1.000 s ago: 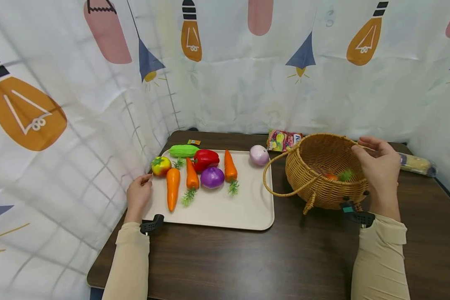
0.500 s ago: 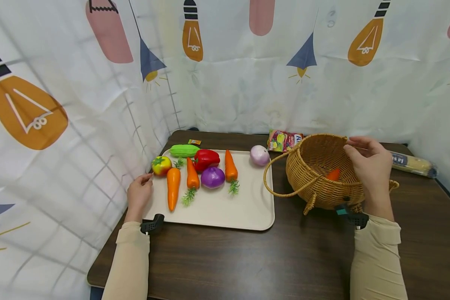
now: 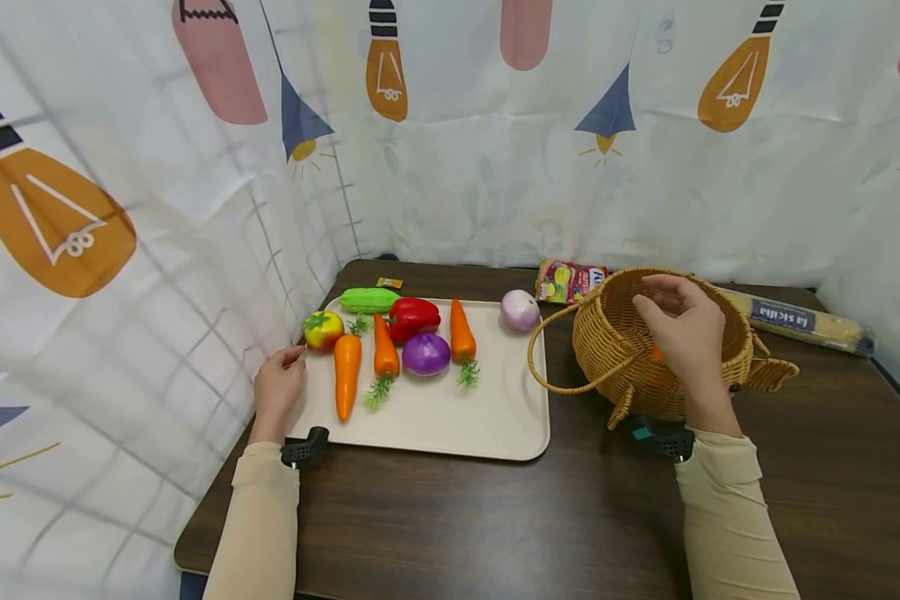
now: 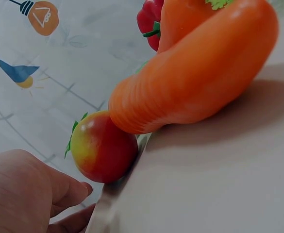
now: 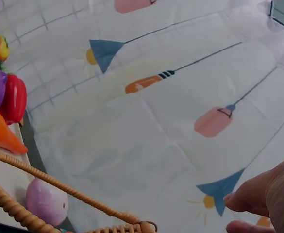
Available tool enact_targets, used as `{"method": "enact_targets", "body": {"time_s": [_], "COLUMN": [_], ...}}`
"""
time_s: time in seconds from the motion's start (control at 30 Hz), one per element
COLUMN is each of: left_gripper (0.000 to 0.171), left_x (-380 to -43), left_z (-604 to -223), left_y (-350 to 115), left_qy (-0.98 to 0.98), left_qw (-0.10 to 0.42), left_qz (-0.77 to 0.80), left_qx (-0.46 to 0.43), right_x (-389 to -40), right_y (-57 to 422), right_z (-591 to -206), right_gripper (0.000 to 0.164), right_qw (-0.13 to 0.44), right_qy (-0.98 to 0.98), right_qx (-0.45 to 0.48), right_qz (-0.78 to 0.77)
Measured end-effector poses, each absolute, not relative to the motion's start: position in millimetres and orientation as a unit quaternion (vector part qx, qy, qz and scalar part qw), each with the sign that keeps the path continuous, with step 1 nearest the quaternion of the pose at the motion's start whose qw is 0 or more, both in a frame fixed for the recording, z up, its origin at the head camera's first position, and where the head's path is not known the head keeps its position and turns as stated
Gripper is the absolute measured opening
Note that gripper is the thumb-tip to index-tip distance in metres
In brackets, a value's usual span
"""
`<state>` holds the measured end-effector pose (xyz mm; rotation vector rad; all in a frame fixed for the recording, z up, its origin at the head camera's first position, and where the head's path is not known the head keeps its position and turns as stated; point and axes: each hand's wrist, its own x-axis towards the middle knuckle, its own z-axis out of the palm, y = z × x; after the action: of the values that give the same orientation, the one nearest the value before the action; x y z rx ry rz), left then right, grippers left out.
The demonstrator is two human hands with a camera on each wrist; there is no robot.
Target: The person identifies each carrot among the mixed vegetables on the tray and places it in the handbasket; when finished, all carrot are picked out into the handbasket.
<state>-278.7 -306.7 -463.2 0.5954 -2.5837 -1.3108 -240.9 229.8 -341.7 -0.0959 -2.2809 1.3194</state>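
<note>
My left hand (image 3: 279,392) stays at the left rim of the beige tray (image 3: 450,425), fingers loosely bent. In the left wrist view its fingertips lie beside the rim, below a red-yellow toy tomato (image 4: 104,148); no object shows in the hand. Over the wicker basket (image 3: 607,358) hovers my right hand (image 3: 690,333), thumb and fingers apart with nothing between them. An orange piece, apparently a carrot (image 3: 657,353), shows inside the basket, mostly hidden by that hand. On the tray lie several toy carrots (image 3: 347,379), a purple onion (image 3: 426,355) and a red bell pepper (image 3: 414,319).
A green ridged vegetable (image 3: 367,300) lies at the tray's back left, a pale onion (image 3: 520,310) at its back right. Behind the basket are a colourful snack bag (image 3: 566,281) and a pasta pack (image 3: 802,321). A patterned curtain (image 3: 480,192) encloses the dark table (image 3: 435,517).
My right hand has moved left from the basket's right rim to over its opening, uncovering the pasta pack. The carrot's green top is out of sight now. My left hand has stayed put.
</note>
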Motion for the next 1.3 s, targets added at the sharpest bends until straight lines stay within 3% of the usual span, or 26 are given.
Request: {"method": "enact_targets", "body": {"time_s": [0.57, 1.1, 1.3], "left_gripper": [0.041, 0.039, 0.041], "left_x": [-282.3, -277.5, -278.8], "left_z": [-461.1, -465.5, -467.6], "left_y": [-307.6, -306.6, -309.5], "left_qy": [-0.868, -0.865, -0.869], "left_qw": [0.094, 0.090, 0.091], "left_qz": [-0.445, -0.450, -0.445], "left_qx": [0.198, 0.205, 0.197], "right_x": [-248.7, -257.0, -253.0], "right_y": [171.8, 113.6, 79.0], "right_z": [-354.7, -377.1, -382.8], "right_gripper": [0.036, 0.034, 0.035], "right_qw": [0.303, 0.234, 0.171], "right_qy": [-0.818, -0.838, -0.832], "right_qx": [0.073, 0.125, 0.107], "right_qz": [0.483, 0.477, 0.517]}}
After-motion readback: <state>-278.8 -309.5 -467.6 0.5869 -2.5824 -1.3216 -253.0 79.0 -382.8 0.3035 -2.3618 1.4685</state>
